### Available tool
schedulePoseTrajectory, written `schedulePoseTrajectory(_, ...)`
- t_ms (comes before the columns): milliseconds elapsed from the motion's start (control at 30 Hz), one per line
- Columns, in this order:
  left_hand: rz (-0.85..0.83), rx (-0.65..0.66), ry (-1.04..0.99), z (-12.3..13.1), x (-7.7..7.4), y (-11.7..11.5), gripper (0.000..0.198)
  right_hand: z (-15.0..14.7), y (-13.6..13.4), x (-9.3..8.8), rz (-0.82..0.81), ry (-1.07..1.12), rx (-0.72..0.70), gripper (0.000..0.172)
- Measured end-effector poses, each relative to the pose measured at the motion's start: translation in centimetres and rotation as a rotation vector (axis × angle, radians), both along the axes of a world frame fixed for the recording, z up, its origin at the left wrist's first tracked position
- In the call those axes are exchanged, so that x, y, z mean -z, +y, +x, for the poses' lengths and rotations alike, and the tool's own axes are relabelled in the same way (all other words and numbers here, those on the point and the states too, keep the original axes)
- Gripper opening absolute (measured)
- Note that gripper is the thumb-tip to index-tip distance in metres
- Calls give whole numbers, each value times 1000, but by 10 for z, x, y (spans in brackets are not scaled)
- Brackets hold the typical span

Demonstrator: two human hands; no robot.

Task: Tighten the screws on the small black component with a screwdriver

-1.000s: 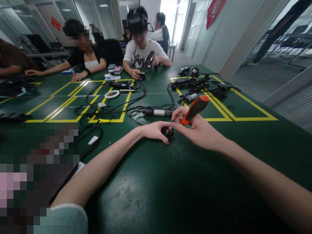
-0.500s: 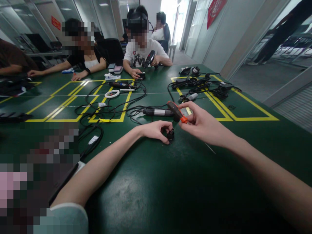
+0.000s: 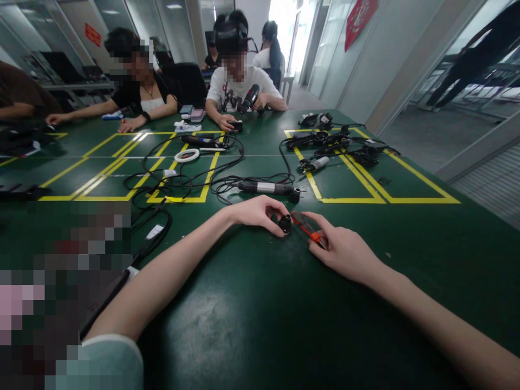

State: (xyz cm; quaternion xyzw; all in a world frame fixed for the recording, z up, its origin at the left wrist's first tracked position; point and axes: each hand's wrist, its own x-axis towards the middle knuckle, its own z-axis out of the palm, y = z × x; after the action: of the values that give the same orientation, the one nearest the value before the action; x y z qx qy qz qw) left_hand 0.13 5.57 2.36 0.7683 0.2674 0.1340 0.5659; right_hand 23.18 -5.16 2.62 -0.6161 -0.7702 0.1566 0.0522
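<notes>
My left hand [image 3: 262,214] rests on the green table with its thumb and fingers curled round a small black part [image 3: 285,223] that has a short round stub on top. Just to the right, my right hand [image 3: 341,246] pinches a screwdriver [image 3: 307,228] with an orange and dark grey handle. The handle end points at the black part and is close to it; whether they touch I cannot tell. Most of the shaft is hidden by my fingers. Beyond my hands lies a black pen-like tool [image 3: 264,188] with a silver band and a cable.
Black cables [image 3: 174,181] loop across the left of the table, near a white ring [image 3: 187,156]. More cabled tools [image 3: 319,140] lie at the back right, inside yellow tape outlines. Across the table a person [image 3: 244,81] holds a dark tool; another person sits to the left.
My right hand has come down towards the table, bringing the screwdriver handle lower, beside the black part. My left hand has barely moved and keeps its hold.
</notes>
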Motion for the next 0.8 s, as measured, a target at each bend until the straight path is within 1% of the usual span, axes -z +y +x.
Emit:
schedulePoseTrajectory(133, 109, 10, 5, -2, -17, -3, 42, -5, 0, 0, 24, 7, -23, 62)
schedulePoseTrajectory(267, 244, -12, 3, -4, -38, -7, 42, 0, 1, 5, 119, 80, -18, 52)
schedulePoseTrajectory(367, 265, -21, -27, -8, -53, -10, 44, 6, 2, 12, 195, 136, -14, 48)
schedulePoseTrajectory(467, 259, -40, -7, -20, -68, -9, 48, 9, 4, 17, 219, 198, -23, 46)
schedulePoseTrajectory(500, 270, -38, 41, -24, -73, -9, 48, 9, 4, 18, 224, 212, -27, 45)
schedulePoseTrajectory(567, 285, 6, 227, -31, -80, -8, 47, 8, 4, 18, 235, 235, -35, 44)
schedulePoseTrajectory(633, 308, 43, 405, -33, -82, -7, 41, 7, 3, 18, 246, 258, -46, 42)
schedulePoseTrajectory(733, 326, 102, 640, -27, -77, -10, 37, 7, 2, 17, 243, 283, -64, 41)
schedulePoseTrajectory(800, 346, 119, 769, -20, -73, -13, 36, 6, 2, 18, 238, 290, -73, 40)
